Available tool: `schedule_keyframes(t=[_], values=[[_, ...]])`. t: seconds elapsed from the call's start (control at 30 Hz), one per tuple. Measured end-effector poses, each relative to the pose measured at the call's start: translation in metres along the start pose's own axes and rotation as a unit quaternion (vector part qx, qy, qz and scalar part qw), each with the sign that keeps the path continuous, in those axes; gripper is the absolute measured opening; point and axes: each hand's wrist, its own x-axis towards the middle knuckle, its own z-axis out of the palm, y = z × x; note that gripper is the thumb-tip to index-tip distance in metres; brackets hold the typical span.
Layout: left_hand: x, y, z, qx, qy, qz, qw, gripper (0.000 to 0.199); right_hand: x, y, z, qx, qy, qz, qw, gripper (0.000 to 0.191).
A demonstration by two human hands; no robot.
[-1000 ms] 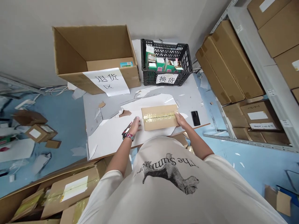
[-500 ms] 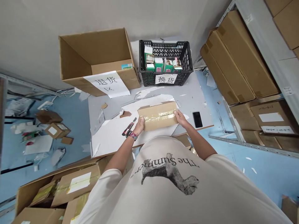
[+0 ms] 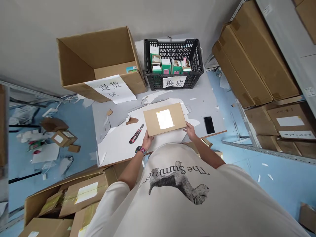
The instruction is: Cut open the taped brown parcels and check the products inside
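Head view: a flat cardboard parcel (image 3: 164,119), its white label facing up, is held between the left hand (image 3: 148,141) and the right hand (image 3: 190,130). The hands are set wide apart, with the parcel gripped along its near edge, the left hand at the near left corner and the right hand toward the near right corner. The parcel's body is carried ahead of both palms. Whether it is lifted off the white sheet (image 3: 116,148) cannot be told. A red-and-black utility knife (image 3: 136,134) lies on the sheet just ahead of the left hand. A black smartphone (image 3: 209,125) lies on the grey table (image 3: 204,98), just ahead and to the right of the right hand. A black plastic crate (image 3: 195,59) of small green-and-white boxes (image 3: 166,65) and an open cardboard carton (image 3: 93,42) stand well ahead of both hands.
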Motion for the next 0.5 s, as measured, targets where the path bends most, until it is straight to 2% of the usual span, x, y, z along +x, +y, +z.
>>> schedule_keyframes(t=[0.07,0.2,0.3,0.4,0.5], values=[[0.001,0.001,-0.010,-0.041,-0.009,-0.045,0.998,0.095,0.001,0.001,-0.003,0.010,0.011,0.034,0.999,0.073],[0.016,0.013,-0.022,-0.065,-0.019,-0.114,0.991,0.076,0.008,-0.008,0.000,-0.023,0.001,0.057,0.998,0.069],[0.028,0.022,-0.016,-0.077,-0.029,-0.139,0.987,0.083,0.009,-0.012,0.007,-0.058,-0.027,0.054,0.996,0.077],[0.035,0.026,-0.007,-0.096,-0.057,-0.160,0.981,0.092,0.005,-0.013,0.009,-0.075,-0.061,0.030,0.995,0.075],[0.036,0.024,-0.002,-0.117,-0.074,-0.149,0.979,0.089,0.003,-0.016,0.006,-0.056,-0.094,0.022,0.994,0.075]])
